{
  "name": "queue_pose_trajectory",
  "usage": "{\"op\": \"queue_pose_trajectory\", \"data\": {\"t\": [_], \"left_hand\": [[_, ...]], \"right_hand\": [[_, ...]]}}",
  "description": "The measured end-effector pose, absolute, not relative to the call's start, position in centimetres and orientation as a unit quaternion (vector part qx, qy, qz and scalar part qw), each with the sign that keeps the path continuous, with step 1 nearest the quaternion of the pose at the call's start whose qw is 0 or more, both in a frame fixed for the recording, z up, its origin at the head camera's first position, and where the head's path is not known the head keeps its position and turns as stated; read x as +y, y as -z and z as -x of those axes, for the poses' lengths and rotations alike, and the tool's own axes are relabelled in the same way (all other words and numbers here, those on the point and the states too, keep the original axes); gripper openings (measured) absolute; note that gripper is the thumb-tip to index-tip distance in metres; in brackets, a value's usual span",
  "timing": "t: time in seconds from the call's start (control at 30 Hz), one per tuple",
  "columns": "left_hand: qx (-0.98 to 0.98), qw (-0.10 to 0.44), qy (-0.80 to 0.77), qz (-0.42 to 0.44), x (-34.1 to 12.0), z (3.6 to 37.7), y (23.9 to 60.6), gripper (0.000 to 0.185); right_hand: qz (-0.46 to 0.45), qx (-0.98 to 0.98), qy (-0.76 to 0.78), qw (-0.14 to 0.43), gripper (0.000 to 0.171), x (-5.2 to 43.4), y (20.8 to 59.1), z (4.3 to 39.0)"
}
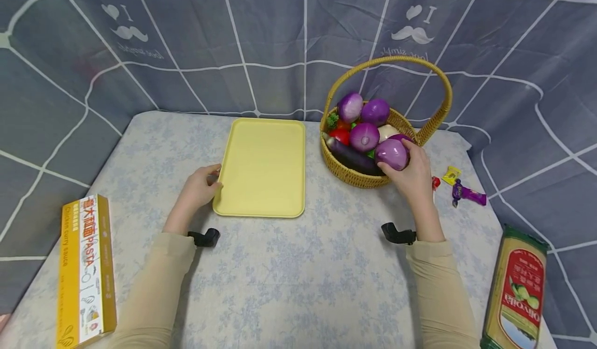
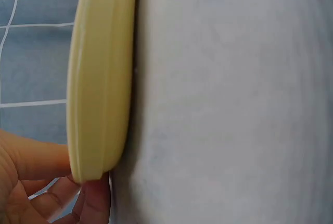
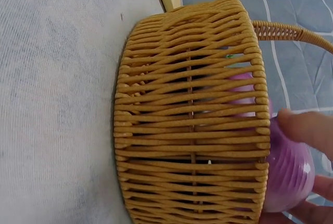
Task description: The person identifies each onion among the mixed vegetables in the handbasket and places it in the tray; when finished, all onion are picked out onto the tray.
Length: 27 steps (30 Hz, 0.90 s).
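My right hand [image 1: 414, 175] grips a purple onion [image 1: 391, 154] at the front right of a wicker basket [image 1: 359, 179], thumb on its near side and fingers behind it. In the right wrist view the onion [image 3: 289, 174] sits just above the basket's rim. The basket also holds other purple onions [image 1: 364, 137], a long eggplant [image 1: 352, 157], a red tomato [image 1: 339, 136] and a white vegetable [image 1: 387, 132]. At the left edge of a yellow tray [image 1: 261, 167], my left hand [image 1: 198, 187] pinches the rim, thumb above and fingers lower in the left wrist view.
A yellow pasta box [image 1: 86, 271] lies at the left. To the right are wrapped candies, one purple [image 1: 471, 194] and one yellow [image 1: 451, 175], and a green-ended pasta packet [image 1: 517, 292]. The basket's tall handle [image 1: 392, 59] arches over it. A grey-blue checked curtain [image 1: 275, 38] hangs behind.
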State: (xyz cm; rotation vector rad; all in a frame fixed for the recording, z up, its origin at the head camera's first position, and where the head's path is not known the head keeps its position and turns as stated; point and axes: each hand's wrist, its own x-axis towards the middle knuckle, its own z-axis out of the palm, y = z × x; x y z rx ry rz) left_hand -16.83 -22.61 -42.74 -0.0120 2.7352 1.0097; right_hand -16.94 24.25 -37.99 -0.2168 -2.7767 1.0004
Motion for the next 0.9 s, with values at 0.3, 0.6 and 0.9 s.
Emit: {"op": "queue_pose_trajectory", "data": {"t": [0.3,0.6,0.9], "left_hand": [[0.926,0.113,-0.361,0.013,-22.0,16.8,42.8,0.058],[0.916,0.129,-0.380,0.010,-21.6,16.1,43.0,0.059],[0.906,0.134,-0.400,0.017,-21.6,15.7,43.5,0.060]], "right_hand": [[0.070,-0.930,-0.345,0.110,0.075,23.8,37.9,17.2],[0.060,-0.915,-0.380,0.125,0.074,23.2,37.8,16.6],[0.026,-0.888,-0.445,0.111,0.076,20.4,36.3,16.8]]}}
